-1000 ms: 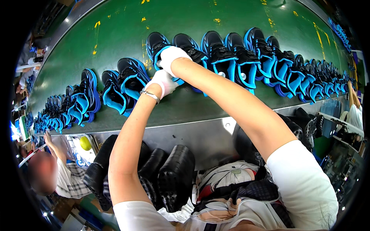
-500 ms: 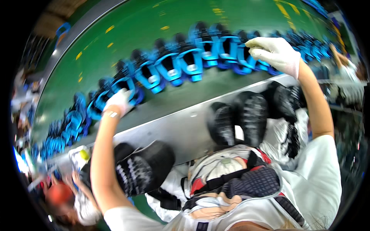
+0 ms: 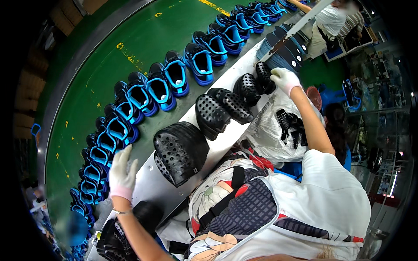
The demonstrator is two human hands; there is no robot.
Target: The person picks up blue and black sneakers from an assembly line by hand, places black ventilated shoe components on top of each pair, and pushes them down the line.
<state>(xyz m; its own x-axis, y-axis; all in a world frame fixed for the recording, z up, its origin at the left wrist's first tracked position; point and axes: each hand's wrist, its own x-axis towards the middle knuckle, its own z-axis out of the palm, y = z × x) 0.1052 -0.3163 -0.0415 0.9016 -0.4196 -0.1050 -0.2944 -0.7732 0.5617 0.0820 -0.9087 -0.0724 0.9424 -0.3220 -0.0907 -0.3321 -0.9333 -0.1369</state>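
My left hand (image 3: 122, 174), in a white glove with a pink cuff, has its fingers apart and holds nothing. It hovers at the near side of the row of black and blue shoes (image 3: 116, 129). On the right, my gloved right hand (image 3: 285, 81) has its fingers bent against the edge of a black perforated toe-shaped insert (image 3: 264, 78) on the metal ledge. The fingertips' exact hold is partly hidden. More such inserts lie in stacks along the ledge, among them a large stack (image 3: 180, 150) in the middle and a pair (image 3: 213, 114) beyond it.
The shoes stand on a green conveyor belt (image 3: 104, 56) past the metal ledge (image 3: 150, 174). Flat dark insoles (image 3: 278, 48) are piled at the ledge's far end. A white plastic bag (image 3: 265, 126) holds black pieces by my right arm. A co-worker (image 3: 328, 21) stands at upper right.
My view has turned toward the right. My right hand has gone from above the shoes to the inserts on the ledge. The left hand has come back from the shoes, fingers spread.
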